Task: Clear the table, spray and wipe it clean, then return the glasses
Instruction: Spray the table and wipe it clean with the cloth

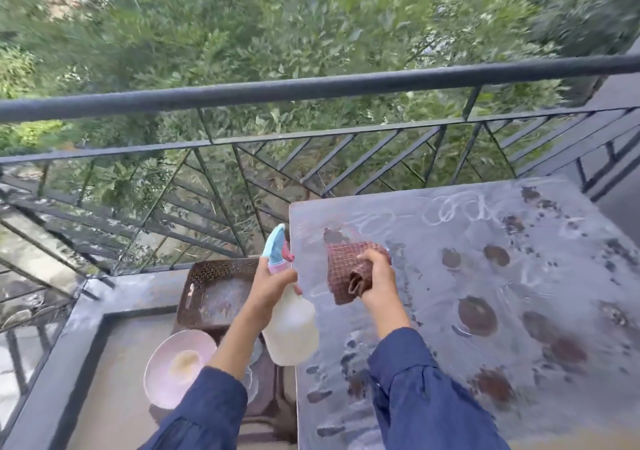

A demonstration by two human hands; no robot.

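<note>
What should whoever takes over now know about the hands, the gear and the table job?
Left hand grips the spray bottle off the left edge of the table.
Right hand holds the brown cloth over the table.
Done: table cleared, wet streaks show spraying. Pink plate and brown basket sit low at left.
Left: finish wiping, then return the glasses, not clearly visible.
</note>
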